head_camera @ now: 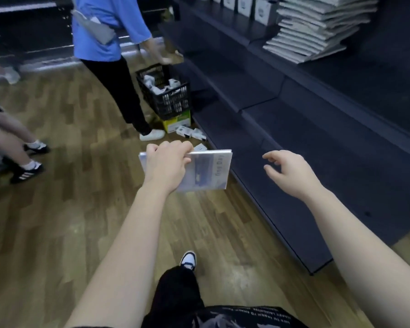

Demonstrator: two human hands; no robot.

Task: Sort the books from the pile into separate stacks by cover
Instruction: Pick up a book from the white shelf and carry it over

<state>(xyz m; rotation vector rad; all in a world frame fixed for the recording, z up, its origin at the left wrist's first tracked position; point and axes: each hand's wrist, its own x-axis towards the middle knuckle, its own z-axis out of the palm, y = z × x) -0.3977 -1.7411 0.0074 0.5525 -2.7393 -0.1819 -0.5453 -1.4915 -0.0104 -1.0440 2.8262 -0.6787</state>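
Observation:
My left hand [166, 162] grips a thin pale blue-and-white book [208, 170] by its top edge, holding it flat above the wooden floor. To the right of the book, my right hand [289, 170] hovers with relaxed, slightly curled fingers and holds nothing, above the lowest dark shelf [317, 176]. A tall stack of light grey books [317, 27] lies on an upper shelf at the top right.
A person in a blue top [104, 31] stands ahead beside a black plastic crate [166, 91] full of small boxes, set on a yellow carton. Small white boxes [189, 133] lie on the floor. Other people's legs [17, 147] are at the left. Dark shelving runs along the right.

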